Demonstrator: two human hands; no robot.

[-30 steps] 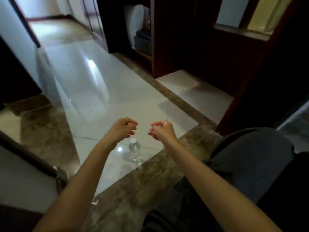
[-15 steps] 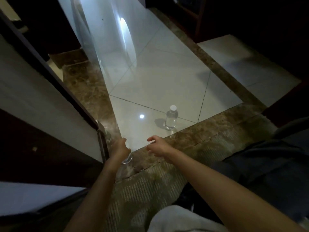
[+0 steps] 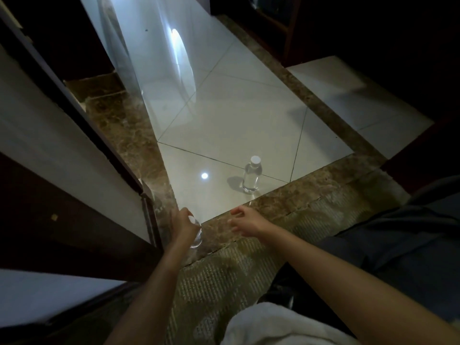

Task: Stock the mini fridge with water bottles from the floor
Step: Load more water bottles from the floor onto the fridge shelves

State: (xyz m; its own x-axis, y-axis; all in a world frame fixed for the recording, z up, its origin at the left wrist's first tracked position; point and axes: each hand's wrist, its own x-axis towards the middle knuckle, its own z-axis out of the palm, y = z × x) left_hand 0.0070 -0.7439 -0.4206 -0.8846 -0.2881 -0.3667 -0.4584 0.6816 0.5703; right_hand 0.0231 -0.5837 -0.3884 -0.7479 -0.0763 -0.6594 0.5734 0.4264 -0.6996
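Note:
A clear water bottle with a white cap stands upright on the pale floor tile, just beyond the brown marble border. Nearer me, a second clear bottle stands on the brown border, and my left hand is wrapped around its top. My right hand hovers beside it to the right, fingers spread and empty, a short way below the standing bottle. The fridge interior is not visible.
A white door or panel with a dark edge runs along the left, its corner close to my left hand. Dark wooden furniture stands at the back. My dark-trousered leg is at right, and white cloth lies at the bottom.
The view has tilted down toward the floor. Both hands dropped from above the far bottle to the brown border, and my left hand closed on the near bottle.

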